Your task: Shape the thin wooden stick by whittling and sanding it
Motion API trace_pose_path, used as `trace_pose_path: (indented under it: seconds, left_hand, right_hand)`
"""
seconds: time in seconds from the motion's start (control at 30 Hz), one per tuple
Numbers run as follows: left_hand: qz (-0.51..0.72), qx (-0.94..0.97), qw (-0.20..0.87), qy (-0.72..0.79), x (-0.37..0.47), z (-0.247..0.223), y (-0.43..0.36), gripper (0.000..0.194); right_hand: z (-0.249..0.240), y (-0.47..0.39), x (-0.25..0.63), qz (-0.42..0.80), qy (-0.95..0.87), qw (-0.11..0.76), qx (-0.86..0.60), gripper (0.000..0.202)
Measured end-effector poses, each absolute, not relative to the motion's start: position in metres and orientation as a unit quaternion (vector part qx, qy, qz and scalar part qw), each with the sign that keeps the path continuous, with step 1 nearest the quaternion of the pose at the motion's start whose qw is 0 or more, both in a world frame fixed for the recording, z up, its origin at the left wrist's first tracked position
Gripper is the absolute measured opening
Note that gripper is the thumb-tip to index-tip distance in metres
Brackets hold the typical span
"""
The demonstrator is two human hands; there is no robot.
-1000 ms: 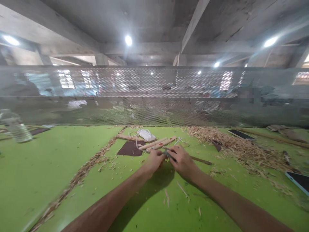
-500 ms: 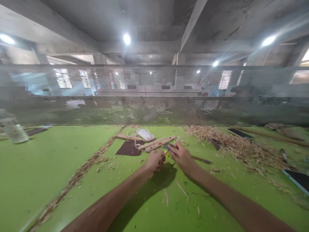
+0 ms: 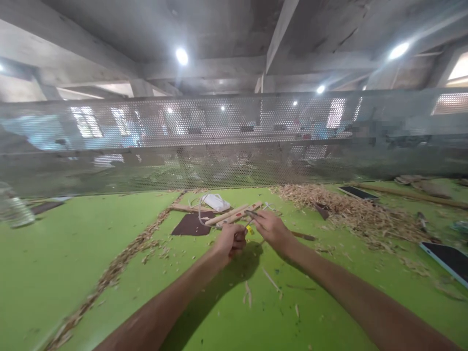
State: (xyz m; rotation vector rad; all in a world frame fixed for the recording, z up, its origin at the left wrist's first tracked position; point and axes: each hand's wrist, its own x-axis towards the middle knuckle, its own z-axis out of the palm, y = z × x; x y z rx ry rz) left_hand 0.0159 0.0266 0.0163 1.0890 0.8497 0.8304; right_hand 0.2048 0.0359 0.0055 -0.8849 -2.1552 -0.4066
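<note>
My left hand (image 3: 230, 240) is closed, its fingers curled round a thin stick (image 3: 249, 225) whose end points up and right. Opposite it, my right hand (image 3: 272, 227) grips a slim grey blade-like tool (image 3: 251, 213); its exact kind is too blurred to tell. A small yellow piece (image 3: 250, 230) shows between the two hands; what it is attached to is unclear. Just beyond them lie pale wooden sticks (image 3: 227, 214), one with red marks. A thin brown rod (image 3: 303, 236) rests on the table behind my right wrist.
Wood shavings (image 3: 351, 214) are heaped at the right, and another strip runs down the left. A white device with a cable (image 3: 216, 202) and a dark brown sheet (image 3: 192, 224) lie ahead. Phones (image 3: 448, 261) lie right, a clear bottle (image 3: 14, 207) left. A perforated screen (image 3: 226, 141) borders the green table.
The view has shifted slightly to the right. Both hands stay close together; the grey tool has turned a little and its tip now lies farther from my left hand.
</note>
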Motion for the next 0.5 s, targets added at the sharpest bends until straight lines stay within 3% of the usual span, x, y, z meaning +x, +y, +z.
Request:
trace_pose_path:
  seconds: [0.17,0.5]
  left_hand:
    - [0.363,0.510,0.678,0.386,0.017,0.022,0.021,0.032]
    - [0.348,0.652,0.492,0.459,0.016,0.022,0.021,0.027]
  right_hand:
    - [0.008,0.033,0.206,-0.166,-0.856,0.348,-0.344,0.035]
    - [-0.001,0.028,0.201,-0.128,-0.860,0.289,-0.400,0.021]
